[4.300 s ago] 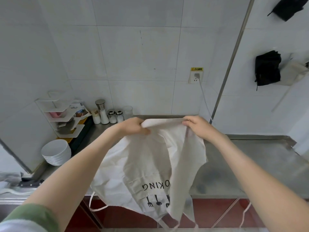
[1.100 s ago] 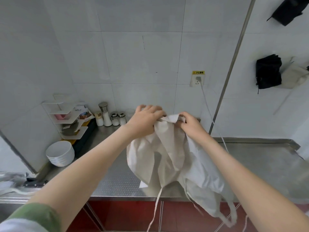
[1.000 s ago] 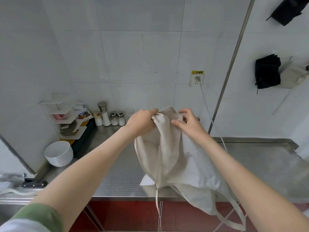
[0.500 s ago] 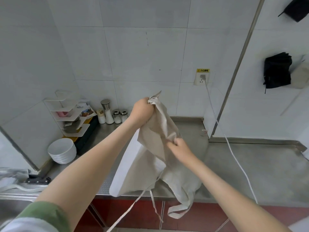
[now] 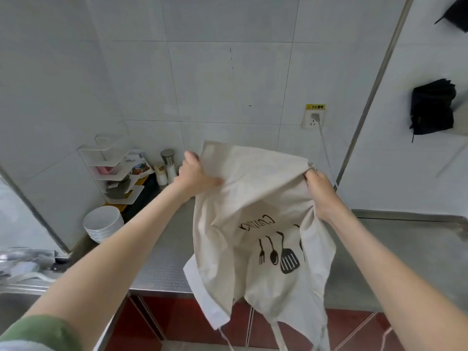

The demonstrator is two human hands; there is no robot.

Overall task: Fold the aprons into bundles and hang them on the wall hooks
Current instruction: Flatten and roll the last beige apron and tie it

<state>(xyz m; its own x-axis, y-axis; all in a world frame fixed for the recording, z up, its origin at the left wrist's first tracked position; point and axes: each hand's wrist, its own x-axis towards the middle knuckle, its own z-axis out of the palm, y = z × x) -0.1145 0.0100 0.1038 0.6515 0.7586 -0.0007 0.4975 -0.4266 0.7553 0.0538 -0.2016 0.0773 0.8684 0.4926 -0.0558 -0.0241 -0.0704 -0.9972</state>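
I hold a cream apron (image 5: pixel 253 224) up in front of me above the steel counter (image 5: pixel 395 252). Black utensil drawings and lettering show on its front. My left hand (image 5: pixel 195 173) grips the upper left part of the cloth. My right hand (image 5: pixel 320 191) pinches the upper right corner. The cloth is spread between both hands and sags in the middle, and its straps hang below the counter edge. A black folded bundle (image 5: pixel 431 108) hangs on the right wall, with another dark one (image 5: pixel 455 11) at the top right corner.
A white corner shelf (image 5: pixel 114 173) and seasoning shakers (image 5: pixel 166 168) stand at the back left. Stacked white bowls (image 5: pixel 102 225) sit near them. A wall socket with a white cable (image 5: pixel 315 117) is behind the apron. A sink edge (image 5: pixel 22 287) lies at the far left.
The apron was bunched with my right hand low on the cloth. Now my right hand has risen to the top corner and the apron is spread wide, print facing me.
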